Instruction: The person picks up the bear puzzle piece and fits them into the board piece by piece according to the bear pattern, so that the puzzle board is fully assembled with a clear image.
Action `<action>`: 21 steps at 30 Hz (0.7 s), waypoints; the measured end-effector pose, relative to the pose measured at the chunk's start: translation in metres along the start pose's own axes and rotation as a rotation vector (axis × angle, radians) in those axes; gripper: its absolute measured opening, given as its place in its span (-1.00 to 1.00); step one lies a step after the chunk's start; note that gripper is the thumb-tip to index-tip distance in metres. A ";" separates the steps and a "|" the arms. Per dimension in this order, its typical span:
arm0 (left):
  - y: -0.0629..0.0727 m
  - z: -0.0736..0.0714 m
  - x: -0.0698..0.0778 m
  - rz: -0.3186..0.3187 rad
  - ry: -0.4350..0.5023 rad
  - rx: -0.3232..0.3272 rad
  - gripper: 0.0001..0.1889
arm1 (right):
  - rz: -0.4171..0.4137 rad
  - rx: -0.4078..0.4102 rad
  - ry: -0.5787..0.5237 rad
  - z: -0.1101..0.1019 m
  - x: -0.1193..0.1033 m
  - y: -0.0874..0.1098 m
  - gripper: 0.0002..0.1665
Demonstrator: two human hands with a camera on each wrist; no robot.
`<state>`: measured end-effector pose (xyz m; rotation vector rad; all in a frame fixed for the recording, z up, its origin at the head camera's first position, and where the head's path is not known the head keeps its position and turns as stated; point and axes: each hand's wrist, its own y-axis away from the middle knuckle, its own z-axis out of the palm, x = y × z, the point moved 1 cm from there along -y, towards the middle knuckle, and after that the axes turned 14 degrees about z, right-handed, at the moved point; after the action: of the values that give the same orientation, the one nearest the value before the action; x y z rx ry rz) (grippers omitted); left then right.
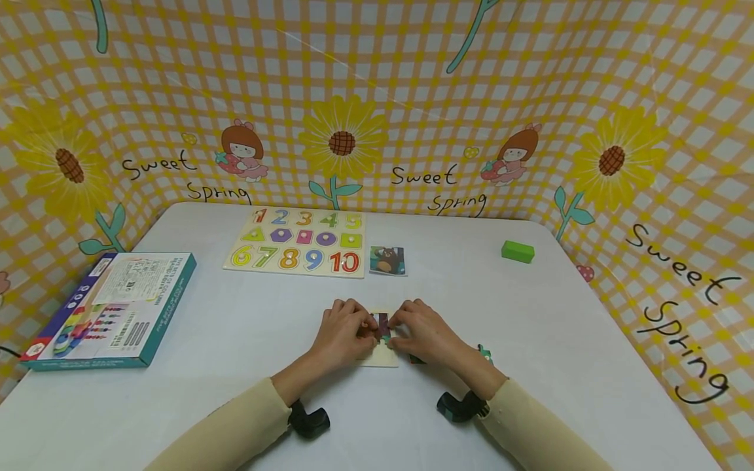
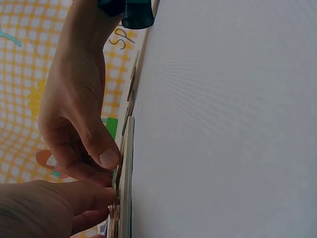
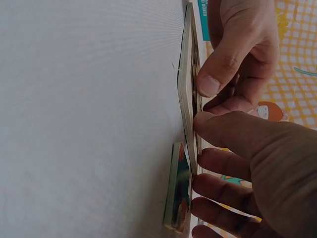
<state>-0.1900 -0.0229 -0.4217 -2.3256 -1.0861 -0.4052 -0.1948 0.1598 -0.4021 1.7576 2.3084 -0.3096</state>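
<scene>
Near the middle of the white table lies a small pale wooden jigsaw board (image 1: 379, 360) with dark, colourful jigsaw pieces (image 1: 383, 324) on its upper part. My left hand (image 1: 344, 332) pinches at the left side of these pieces with thumb and forefinger. From the right side, my right hand (image 1: 427, 330) does likewise, its other fingers spread in the right wrist view. Fingertips of both hands hide part of the pieces. A loose jigsaw piece (image 3: 176, 193) lies flat by the board under the right hand. Another bit of green piece (image 1: 485, 353) shows past the right wrist.
A bear picture card (image 1: 387, 260) lies beyond the board, beside a wooden number puzzle (image 1: 294, 245). A green block (image 1: 518, 252) sits far right. At the left is a flat toy box (image 1: 114, 307). Patterned cloth (image 1: 377, 85) rises behind the table.
</scene>
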 end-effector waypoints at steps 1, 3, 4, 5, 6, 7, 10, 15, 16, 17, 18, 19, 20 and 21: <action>0.000 0.000 0.000 -0.002 0.000 0.000 -0.87 | 0.001 0.001 -0.002 0.000 0.000 0.000 -0.72; 0.000 0.000 0.000 -0.005 -0.001 0.000 -0.86 | 0.003 -0.001 -0.007 0.000 0.000 0.000 -0.72; 0.000 0.001 0.000 -0.005 0.000 0.001 -0.86 | 0.005 -0.002 -0.007 0.000 0.000 0.000 -0.72; 0.000 0.001 0.000 -0.005 -0.001 0.000 -0.86 | 0.006 -0.004 -0.006 0.000 0.000 0.000 -0.72; 0.000 0.001 0.000 -0.005 -0.003 0.001 -0.86 | 0.007 -0.006 -0.005 0.000 0.000 0.000 -0.72; 0.000 0.001 0.000 -0.004 -0.006 0.000 -0.86 | 0.013 -0.010 -0.008 0.000 0.000 0.000 -0.71; 0.000 0.002 0.000 -0.002 -0.013 0.004 -0.87 | 0.014 -0.012 -0.005 0.000 0.000 -0.001 -0.72; 0.000 0.003 0.000 -0.001 -0.026 0.020 -0.88 | 0.013 -0.007 -0.009 0.000 0.000 -0.001 -0.75; 0.000 0.004 0.000 -0.002 -0.029 0.024 -0.89 | 0.014 -0.005 -0.011 0.000 -0.001 -0.001 -0.76; 0.000 0.004 0.000 -0.003 -0.031 0.028 -0.89 | 0.015 -0.003 -0.010 0.000 -0.001 -0.001 -0.77; 0.000 0.004 0.000 -0.003 -0.035 0.031 -0.89 | 0.018 -0.002 -0.011 0.000 -0.001 -0.001 -0.77; 0.000 0.005 0.000 -0.003 -0.037 0.034 -0.89 | 0.021 0.000 -0.010 0.000 -0.001 -0.001 -0.78; 0.000 0.005 0.000 -0.004 -0.038 0.035 -0.89 | 0.022 0.002 -0.008 0.001 -0.001 -0.001 -0.79; 0.000 0.005 0.000 -0.005 -0.040 0.035 -0.88 | 0.025 0.003 -0.008 0.001 -0.002 -0.001 -0.79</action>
<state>-0.1894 -0.0200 -0.4257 -2.3094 -1.1093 -0.3397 -0.1954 0.1579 -0.4023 1.7811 2.2800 -0.3150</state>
